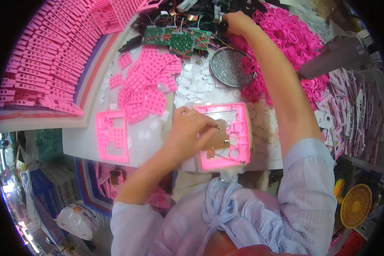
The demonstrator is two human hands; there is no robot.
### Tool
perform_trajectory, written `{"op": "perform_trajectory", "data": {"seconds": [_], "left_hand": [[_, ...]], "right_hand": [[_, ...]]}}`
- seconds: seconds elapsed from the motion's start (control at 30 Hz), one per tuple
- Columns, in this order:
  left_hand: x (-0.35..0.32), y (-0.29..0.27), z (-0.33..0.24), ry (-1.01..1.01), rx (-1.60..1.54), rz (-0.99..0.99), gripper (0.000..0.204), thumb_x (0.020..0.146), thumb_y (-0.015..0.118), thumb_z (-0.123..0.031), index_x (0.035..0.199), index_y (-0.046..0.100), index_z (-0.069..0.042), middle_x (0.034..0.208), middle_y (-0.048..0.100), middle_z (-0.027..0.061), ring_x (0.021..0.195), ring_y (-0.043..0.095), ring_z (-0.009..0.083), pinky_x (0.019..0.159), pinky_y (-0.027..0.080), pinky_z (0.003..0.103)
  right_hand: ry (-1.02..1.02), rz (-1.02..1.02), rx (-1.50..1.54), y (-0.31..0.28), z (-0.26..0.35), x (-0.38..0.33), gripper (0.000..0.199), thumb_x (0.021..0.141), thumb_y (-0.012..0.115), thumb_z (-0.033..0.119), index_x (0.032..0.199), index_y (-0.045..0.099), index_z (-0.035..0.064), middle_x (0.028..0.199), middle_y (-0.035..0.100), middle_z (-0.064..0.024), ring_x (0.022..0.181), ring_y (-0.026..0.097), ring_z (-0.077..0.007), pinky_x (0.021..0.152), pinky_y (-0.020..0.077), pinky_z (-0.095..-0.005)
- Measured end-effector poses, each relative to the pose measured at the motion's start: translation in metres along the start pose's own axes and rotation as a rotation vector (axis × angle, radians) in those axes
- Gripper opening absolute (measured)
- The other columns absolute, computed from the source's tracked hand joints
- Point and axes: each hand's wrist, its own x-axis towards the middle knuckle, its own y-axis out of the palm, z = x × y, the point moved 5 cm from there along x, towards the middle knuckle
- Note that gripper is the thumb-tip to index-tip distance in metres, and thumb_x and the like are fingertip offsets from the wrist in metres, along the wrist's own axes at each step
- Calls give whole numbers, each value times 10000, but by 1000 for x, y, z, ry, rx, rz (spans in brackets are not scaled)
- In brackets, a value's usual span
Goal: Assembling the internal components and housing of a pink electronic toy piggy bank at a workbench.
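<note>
A pink plastic housing lies on the table in front of me, with a brown circuit board inside it. My left hand rests over the housing's left side, thumb and forefinger closed together at the board's upper part. Whatever is between those fingertips is too small to make out. At the far side of the table my right hand is stretched out, its fingers curled down among black parts. What it grips there is hidden. Green circuit boards with wires lie left of that hand.
A round dish of small metal pieces stands beyond the housing. Pink grid-shaped pieces and another pink housing lie to the left, near stacked pink housings. Pink rings heap at right, beside a grey tool.
</note>
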Motion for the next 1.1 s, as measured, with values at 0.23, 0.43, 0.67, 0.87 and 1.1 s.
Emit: {"op": "perform_trajectory", "data": {"seconds": [0.23, 0.43, 0.67, 0.87, 1.1], "left_hand": [[-5, 1, 4, -66, -40, -43, 129, 823, 752, -101, 945, 709, -92, 768, 637, -5, 708, 597, 148, 813, 378, 347], [0, 0, 14, -131, -72, -165, 127, 832, 744, -101, 952, 721, -67, 774, 670, 25, 711, 581, 161, 741, 412, 329], [-12, -4, 24, -185, 24, -195, 96, 824, 751, -101, 907, 715, -68, 728, 648, 15, 700, 555, 155, 712, 412, 325], [-2, -5, 15, -36, -6, -177, 97, 812, 757, -99, 875, 694, -60, 764, 661, 34, 706, 574, 203, 703, 418, 340], [-1, -1, 11, 34, 163, -144, 81, 820, 739, -93, 857, 670, -73, 778, 666, 48, 701, 588, 242, 739, 410, 376]], "right_hand": [[-82, -249, -147, -8, 16, -3, 253, 813, 700, 280, 1038, 708, 164, 1051, 731, -68, 1112, 644, -309, 862, 567, -473], [165, -768, 700, -57, -18, -58, 193, 913, 640, 214, 994, 713, 55, 909, 723, -107, 809, 689, -304, 739, 556, -426], [-530, -405, 581, -159, 96, -250, 153, 762, 718, 172, 893, 706, 94, 897, 699, -54, 936, 646, -272, 740, 542, -387], [-436, -72, 595, -88, 166, -308, 426, 733, 778, 259, 1100, 687, 63, 1029, 648, -103, 1007, 599, -320, 850, 514, -408], [-441, -188, 689, -79, 151, -315, 712, 700, 843, 335, 1282, 563, 36, 1263, 573, -164, 1154, 528, -369, 974, 457, -477]]}}
